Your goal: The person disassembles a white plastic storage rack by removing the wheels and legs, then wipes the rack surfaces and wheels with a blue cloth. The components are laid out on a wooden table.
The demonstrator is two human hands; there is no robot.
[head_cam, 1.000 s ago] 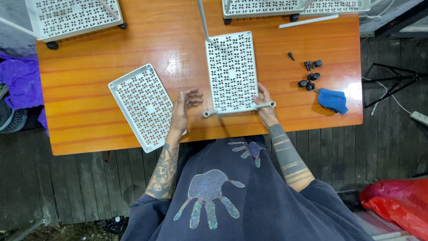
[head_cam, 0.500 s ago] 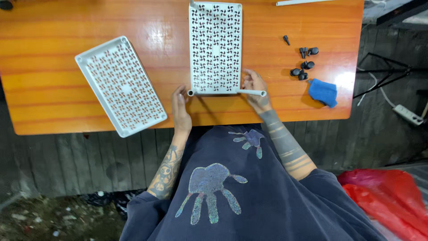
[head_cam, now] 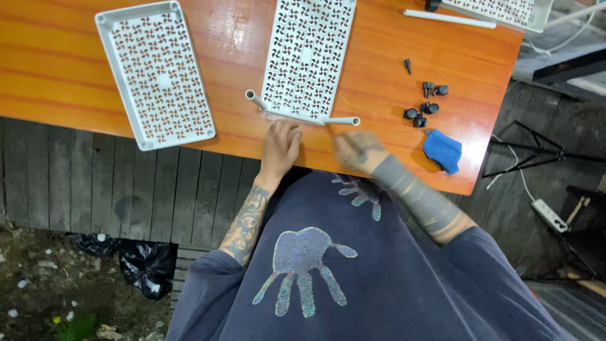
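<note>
Lower centre, left hand is resting loosely curled beside the perforated white tray; blurred right hand, grip unclear, is risking knocking its white tube off the surface.

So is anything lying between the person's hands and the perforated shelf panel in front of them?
Nothing visible. The left hand and the blurred right hand sit just below the middle shelf panel, with only bare table between. The black casters and blue cloth lie off to the right.
</note>
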